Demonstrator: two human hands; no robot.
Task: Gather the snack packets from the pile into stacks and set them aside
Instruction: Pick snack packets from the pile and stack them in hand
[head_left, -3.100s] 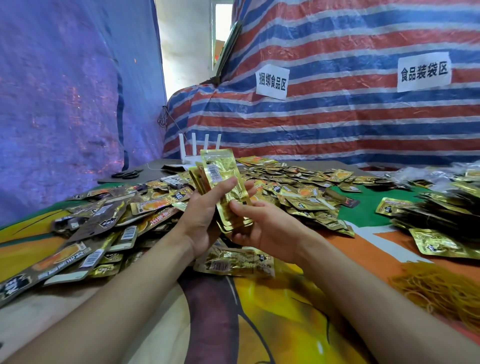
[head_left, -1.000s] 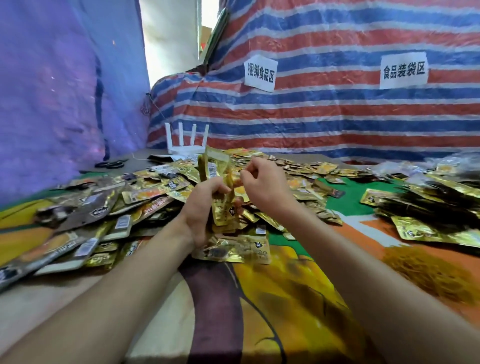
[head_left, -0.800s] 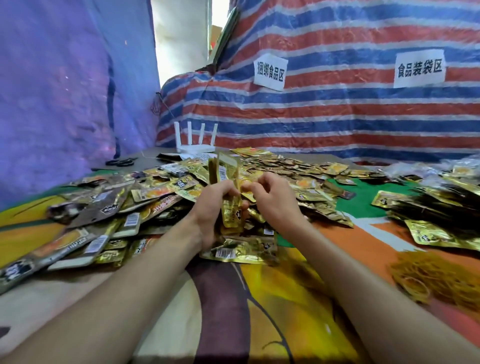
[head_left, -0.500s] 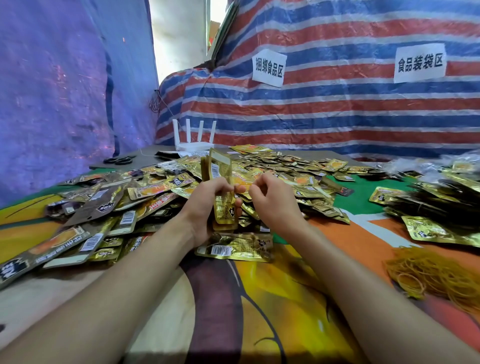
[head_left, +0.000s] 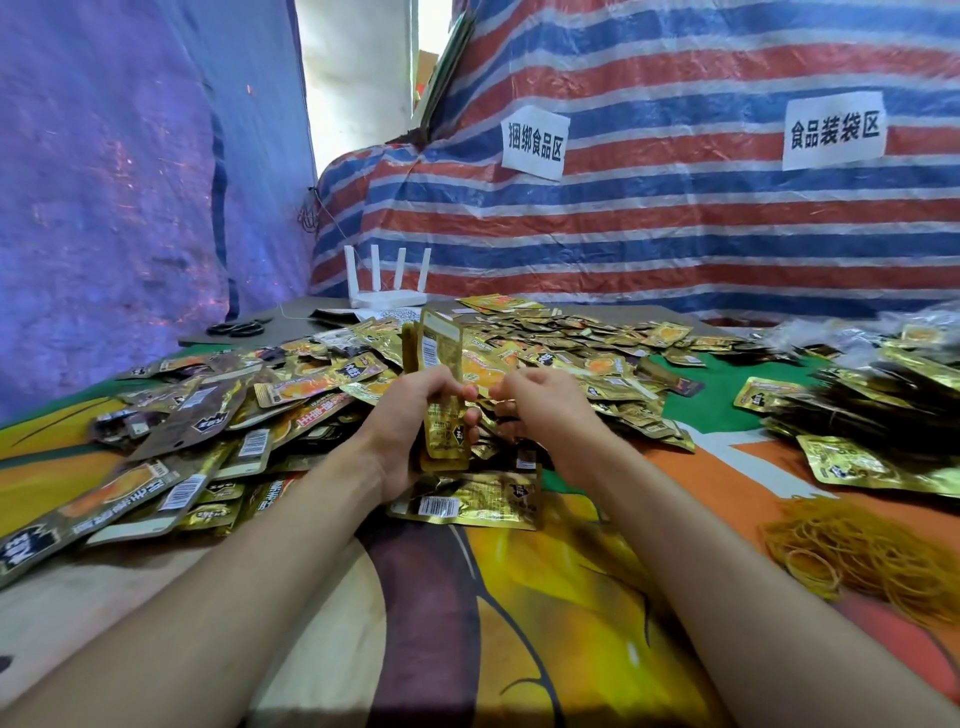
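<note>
So the left hand (head_left: 410, 421) has its fingers wrapped round a stack of gold foil snack packets (head_left: 441, 364), held over the middle of the table just in front of the big pile of loose gold packets (head_left: 571, 348). The stack stands on end: long axis up-down, top leaning a bit away, barcode side facing the camera. Its lower end is just above a flat gold packet (head_left: 467, 501) lying crosswise on the colourful printed tablecloth (head_left: 519, 623).

The right hand (head_left: 545, 410) sits just beside the stack, fingers curled in; can't tell if it's pinching anything.

Room-wise, there's bare cloth between the forearms up to the near edge, plus a green patch (head_left: 727, 384) between the pile and the dark-and-gold bundled heap (head_left: 883, 395) on the right. Long brown packets (head_left: 182, 421) crowd the left, with a tangle of yellow rubber bands (head_left: 872, 551) lower right.
</note>
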